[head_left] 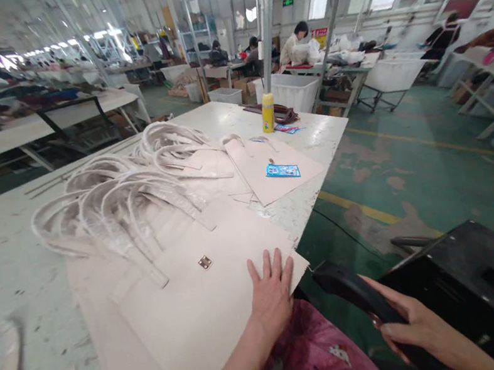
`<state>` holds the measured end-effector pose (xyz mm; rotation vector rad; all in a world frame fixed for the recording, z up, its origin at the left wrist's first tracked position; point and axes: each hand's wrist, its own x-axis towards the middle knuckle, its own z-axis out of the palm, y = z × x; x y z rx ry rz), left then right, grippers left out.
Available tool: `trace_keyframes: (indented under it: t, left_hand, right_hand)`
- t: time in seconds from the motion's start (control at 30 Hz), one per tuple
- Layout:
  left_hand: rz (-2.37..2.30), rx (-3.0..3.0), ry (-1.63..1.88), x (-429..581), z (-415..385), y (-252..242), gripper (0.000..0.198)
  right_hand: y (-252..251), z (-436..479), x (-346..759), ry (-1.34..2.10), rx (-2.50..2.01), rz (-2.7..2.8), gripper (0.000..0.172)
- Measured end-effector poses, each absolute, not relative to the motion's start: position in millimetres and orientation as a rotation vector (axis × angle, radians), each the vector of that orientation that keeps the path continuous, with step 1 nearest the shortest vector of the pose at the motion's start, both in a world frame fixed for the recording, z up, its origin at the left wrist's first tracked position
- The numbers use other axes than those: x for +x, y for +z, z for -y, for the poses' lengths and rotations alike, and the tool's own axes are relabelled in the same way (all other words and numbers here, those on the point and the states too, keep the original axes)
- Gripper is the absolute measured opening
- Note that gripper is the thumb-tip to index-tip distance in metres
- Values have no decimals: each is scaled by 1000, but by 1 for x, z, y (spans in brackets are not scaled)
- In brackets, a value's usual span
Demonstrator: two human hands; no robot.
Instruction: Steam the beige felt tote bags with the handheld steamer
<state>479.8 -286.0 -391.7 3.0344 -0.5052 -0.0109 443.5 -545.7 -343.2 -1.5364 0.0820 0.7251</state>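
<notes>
My left hand (pixel 272 289) lies flat on a beige sheet panel (pixel 194 322), fingers spread, close to the corner that juts past the table edge. A loose thread shows at that corner. Off the table, my right hand (pixel 405 323) is wrapped round a black curved hand tool (pixel 356 290); the tool's front end is near the thread. Its exact kind I cannot tell. A small metal plate with holes (pixel 204 262) is on the panel. Beyond it is a heap of curved beige straps (pixel 124 194), which look wrapped in clear film.
A black box-shaped machine (pixel 476 291) stands at the lower right. On the white table (pixel 5 253) are more beige panels (pixel 283 172), a blue packet (pixel 283 170), a yellow can (pixel 267 113) and brown straps (pixel 285 113). White bins and people at worktables are farther back.
</notes>
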Motion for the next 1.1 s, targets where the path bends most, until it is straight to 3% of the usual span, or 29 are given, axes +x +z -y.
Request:
trace_keyframes:
  t: [0.17, 0.4, 0.7, 1.0, 1.1]
  left_hand:
    - [487, 2996, 51, 483, 284, -393, 54]
    - [478, 3017, 124, 481, 282, -395, 52]
    - [515, 3055, 175, 479, 280, -400, 65]
    - [524, 3039, 209, 479, 279, -401, 63]
    - [504, 3030, 212, 479, 279, -402, 64]
  right_hand:
    - [-353, 529, 459, 688, -1489, -48, 78]
    - [-341, 530, 497, 463, -1637, -39, 78]
    - [-333, 519, 476, 688, -1628, 22, 73]
    - [-313, 481, 555, 814, -1734, 178, 70]
    - [-307, 482, 575, 716, -1769, 167, 70]
